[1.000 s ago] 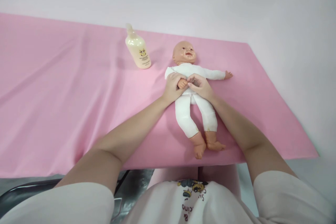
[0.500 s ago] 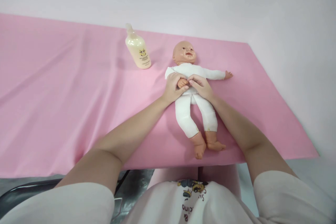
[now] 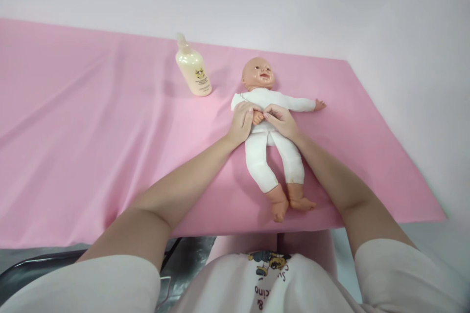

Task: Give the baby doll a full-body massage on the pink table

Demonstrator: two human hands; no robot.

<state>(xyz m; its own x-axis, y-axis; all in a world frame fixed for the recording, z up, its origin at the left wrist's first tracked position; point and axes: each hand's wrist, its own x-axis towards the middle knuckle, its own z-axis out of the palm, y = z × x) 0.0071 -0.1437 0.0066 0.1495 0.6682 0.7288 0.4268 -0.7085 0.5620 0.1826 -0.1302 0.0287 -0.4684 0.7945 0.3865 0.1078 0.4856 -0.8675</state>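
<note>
Nearest the viewer, the person's white short-sleeved shirt (image 3: pixel 257 279), printed with a small cartoon figure, fills the lower edge, and a dark metal frame (image 3: pixel 36 266) shows below the near edge of the pink sheet (image 3: pixel 91 146), on the doll's left-hand side as seen. Both bare forearms reach forward over the sheet to the baby doll (image 3: pixel 270 142), which lies on its back, its bare feet (image 3: pixel 288 203) pointing toward the person and its head (image 3: pixel 258 74) toward the far wall. The doll wears a white one-piece suit and occupies the right-of-centre part of the sheet, nearer its far edge than its near one. The left hand (image 3: pixel 242 122) lies on the doll's belly with its fingers curled around the doll's small bare hand (image 3: pixel 257 117), which is folded across the torso; the grasp is closed on that small hand. The right hand (image 3: pixel 281 121) rests just beside it on the doll's midriff, fingertips bent and meeting the same small hand, thumb and forefinger drawn together as in a pinch; whether they grip the small hand or the fabric of the suit cannot be told. The doll's other arm (image 3: pixel 304 104) stretches out flat on the sheet, away from both hands. Beyond the doll's head and off to the side of the person's left arm stands a cream-coloured pump bottle (image 3: pixel 193 68) with a small printed label, upright, well apart from the doll. Behind the bottle and the doll the sheet ends against a plain pale wall (image 3: pixel 257 0).
</note>
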